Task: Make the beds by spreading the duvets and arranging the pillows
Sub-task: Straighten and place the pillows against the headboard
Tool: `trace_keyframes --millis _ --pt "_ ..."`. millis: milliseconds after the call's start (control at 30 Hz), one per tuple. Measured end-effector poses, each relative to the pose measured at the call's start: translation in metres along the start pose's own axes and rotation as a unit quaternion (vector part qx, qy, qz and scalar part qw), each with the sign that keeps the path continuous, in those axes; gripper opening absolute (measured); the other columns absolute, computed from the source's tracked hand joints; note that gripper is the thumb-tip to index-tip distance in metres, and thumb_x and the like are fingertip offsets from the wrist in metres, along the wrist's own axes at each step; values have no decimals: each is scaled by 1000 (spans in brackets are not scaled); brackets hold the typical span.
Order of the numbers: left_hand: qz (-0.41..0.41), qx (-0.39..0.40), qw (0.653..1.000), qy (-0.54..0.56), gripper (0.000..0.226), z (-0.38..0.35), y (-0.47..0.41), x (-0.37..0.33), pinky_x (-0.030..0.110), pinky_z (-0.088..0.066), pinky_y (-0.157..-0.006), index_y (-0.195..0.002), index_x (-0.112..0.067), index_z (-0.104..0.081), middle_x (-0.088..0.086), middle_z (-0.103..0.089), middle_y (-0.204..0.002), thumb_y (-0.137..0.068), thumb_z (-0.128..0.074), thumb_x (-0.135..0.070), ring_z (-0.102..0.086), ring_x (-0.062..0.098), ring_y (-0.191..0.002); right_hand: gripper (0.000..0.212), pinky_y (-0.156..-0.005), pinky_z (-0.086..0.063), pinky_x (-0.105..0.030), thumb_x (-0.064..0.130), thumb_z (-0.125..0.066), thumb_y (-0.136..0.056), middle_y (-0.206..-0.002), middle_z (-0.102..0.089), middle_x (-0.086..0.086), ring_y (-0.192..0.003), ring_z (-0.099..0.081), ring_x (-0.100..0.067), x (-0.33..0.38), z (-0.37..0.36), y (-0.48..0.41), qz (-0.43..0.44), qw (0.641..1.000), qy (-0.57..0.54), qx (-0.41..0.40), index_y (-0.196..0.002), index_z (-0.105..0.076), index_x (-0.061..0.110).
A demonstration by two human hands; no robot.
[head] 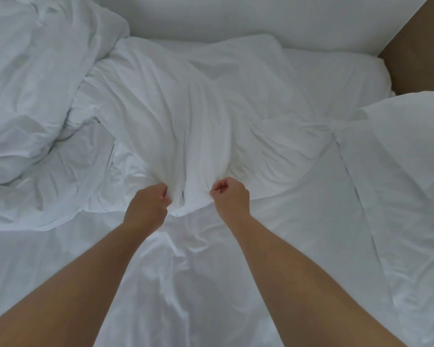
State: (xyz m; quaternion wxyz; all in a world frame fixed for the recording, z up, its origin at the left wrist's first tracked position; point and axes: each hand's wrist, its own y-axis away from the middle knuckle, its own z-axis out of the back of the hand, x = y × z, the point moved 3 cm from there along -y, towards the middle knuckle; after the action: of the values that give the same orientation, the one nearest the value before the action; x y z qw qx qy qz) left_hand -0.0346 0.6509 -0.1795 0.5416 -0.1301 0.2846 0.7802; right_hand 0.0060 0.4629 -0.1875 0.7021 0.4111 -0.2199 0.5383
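Left hand (145, 206) and right hand (232, 199): fingers curled tight, each gripping a bunched fold of the white duvet (186, 121), which extends away beyond the fingertips. A pillow (398, 159) lies well right of the right fingers. The sheet (211, 284) lies beneath both forearms.
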Motion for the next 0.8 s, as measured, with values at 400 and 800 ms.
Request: trace_keyframes --millis 400,800 --pt "-46 146 988 14 10 66 40 -39 27 -45 -74 -91 -14 -65 -1 -66 -89 -94 -56 -15 -61 17 -87 17 -69 -42 -30 4 -66 -83 -68 -58 0 -65 -51 -14 35 83 27 -43 987 -110 110 -75 -64 18" --pt "-24 241 965 -104 10 68 80 -27 23 -43 -67 -81 -19 -57 -2 -64 -86 -90 -54 -23 -61 16 -84 5 -65 -38 -30 4 -63 -86 -70 -54 -4 -63 -45 -15 15 104 55 -53 989 -17 136 -88 -67 3"
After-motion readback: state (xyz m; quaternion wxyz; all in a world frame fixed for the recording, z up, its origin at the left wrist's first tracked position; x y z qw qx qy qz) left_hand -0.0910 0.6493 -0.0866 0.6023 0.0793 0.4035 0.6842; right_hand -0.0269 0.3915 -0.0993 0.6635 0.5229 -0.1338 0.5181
